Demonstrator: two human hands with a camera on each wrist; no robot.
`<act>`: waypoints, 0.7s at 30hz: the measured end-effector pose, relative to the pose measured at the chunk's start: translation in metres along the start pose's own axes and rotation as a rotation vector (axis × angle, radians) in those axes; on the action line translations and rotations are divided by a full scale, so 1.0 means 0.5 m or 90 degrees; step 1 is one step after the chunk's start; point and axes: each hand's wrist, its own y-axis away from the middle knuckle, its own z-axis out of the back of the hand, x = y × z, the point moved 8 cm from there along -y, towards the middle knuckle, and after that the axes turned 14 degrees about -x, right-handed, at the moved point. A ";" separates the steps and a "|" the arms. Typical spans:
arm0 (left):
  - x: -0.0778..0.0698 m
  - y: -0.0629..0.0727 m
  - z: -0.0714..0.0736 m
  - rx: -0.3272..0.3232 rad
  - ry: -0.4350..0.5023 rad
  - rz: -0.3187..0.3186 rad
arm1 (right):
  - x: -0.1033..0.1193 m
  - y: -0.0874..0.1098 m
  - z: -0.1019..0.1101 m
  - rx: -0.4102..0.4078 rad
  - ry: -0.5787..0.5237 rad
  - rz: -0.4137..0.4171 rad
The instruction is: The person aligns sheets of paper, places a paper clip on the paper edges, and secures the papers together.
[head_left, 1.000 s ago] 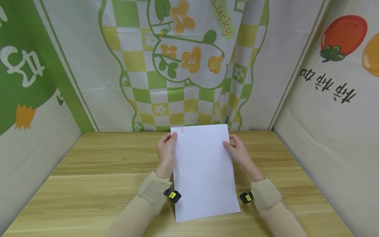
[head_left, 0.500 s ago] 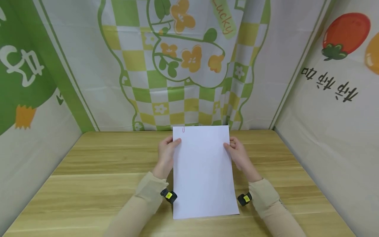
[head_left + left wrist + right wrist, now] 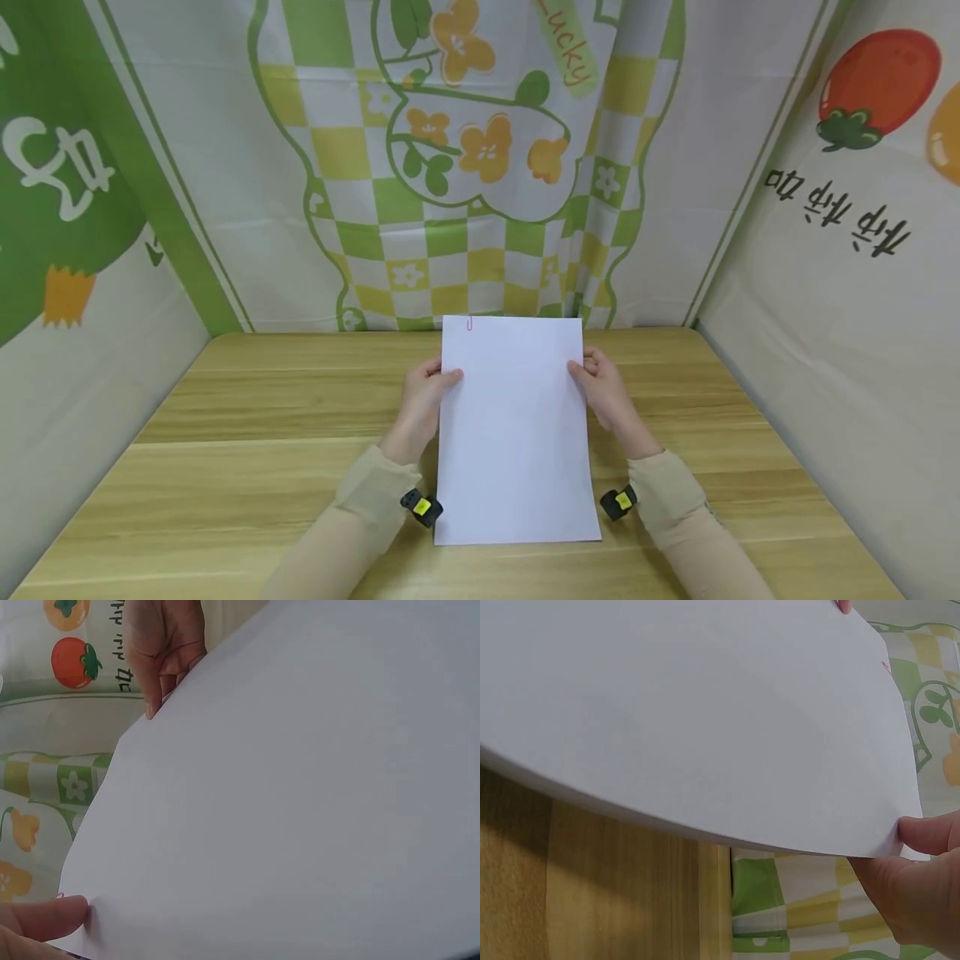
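A white sheet of paper (image 3: 517, 442) is held up over the wooden table, its far end raised toward the back curtain. A small red paper clip (image 3: 470, 323) sits on its top edge, near the left corner. My left hand (image 3: 420, 404) pinches the left edge, thumb on the front face and the other fingers behind. On the opposite edge, slightly higher, my right hand (image 3: 609, 398) pinches the paper the same way. The right wrist view shows the paper (image 3: 705, 735) bowing in a curve, with my right thumb (image 3: 930, 832) pressing near its corner.
The wooden table (image 3: 247, 492) extends to both sides of the paper. Behind it hangs a checked curtain (image 3: 397, 192), and printed cloth walls (image 3: 810, 317) stand at left and right. A black wrist strap (image 3: 618, 502) shows beside the right sleeve.
My left hand has slid down the paper's left edge, farther from the clip. The paper has turned a little, so its bottom edge is now nearly level. My right hand has hardly moved.
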 end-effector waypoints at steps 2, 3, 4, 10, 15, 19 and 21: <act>0.002 0.003 0.001 0.006 -0.007 0.000 | 0.000 -0.001 -0.002 0.000 -0.007 -0.001; 0.004 0.004 0.002 0.007 -0.007 0.005 | -0.001 -0.001 -0.002 -0.001 -0.011 -0.001; 0.006 0.006 0.002 0.009 -0.010 0.007 | -0.001 -0.001 -0.003 -0.002 -0.015 -0.002; 0.018 0.014 0.006 0.014 -0.045 0.024 | -0.004 -0.004 -0.009 -0.004 -0.025 -0.008; 0.023 0.015 0.010 0.026 -0.052 0.026 | -0.007 -0.007 -0.011 -0.008 -0.003 -0.010; 0.024 0.012 0.013 0.034 -0.042 0.022 | -0.007 -0.009 -0.014 -0.014 0.010 -0.006; 0.024 0.011 0.015 0.033 -0.038 0.019 | -0.007 -0.009 -0.017 -0.015 0.019 -0.005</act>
